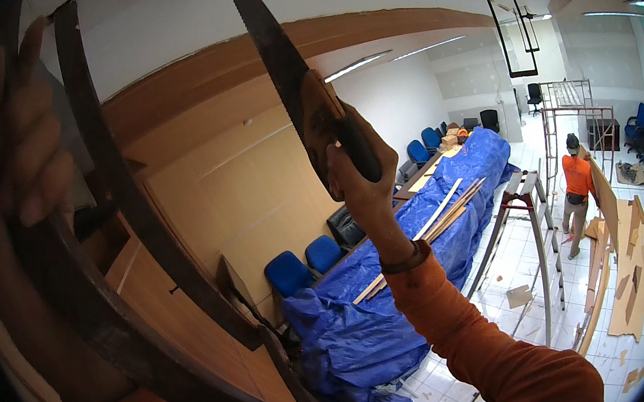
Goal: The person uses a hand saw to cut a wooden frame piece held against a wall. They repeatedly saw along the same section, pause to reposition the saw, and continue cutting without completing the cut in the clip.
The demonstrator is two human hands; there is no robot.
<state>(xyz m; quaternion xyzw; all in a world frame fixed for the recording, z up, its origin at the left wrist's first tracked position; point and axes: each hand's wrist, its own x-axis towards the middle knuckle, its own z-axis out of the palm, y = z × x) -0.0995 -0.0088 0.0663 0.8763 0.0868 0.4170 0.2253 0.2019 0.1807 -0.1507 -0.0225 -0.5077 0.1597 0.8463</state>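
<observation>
My right hand (372,187), in an orange sleeve with a band at the wrist, is closed round the handle of a handsaw (271,46). Its dark toothed blade points up toward the white ceiling panel (163,19), and the blade's tip runs out of view at the top. At the left, in shadow, my left hand (30,148) is wrapped round one bar of a dark metal frame (139,344), the index finger stretched upward. A second bar (99,124) of that frame runs down just right of this hand.
Below lies a long table under a blue tarp (356,349) with wood strips (444,214) on top. A stepladder (538,255), scaffolding (570,122) and broken boards (628,268) stand or lie on the right. A person in orange (576,174) handles a board. Blue chairs (291,273) line the walls.
</observation>
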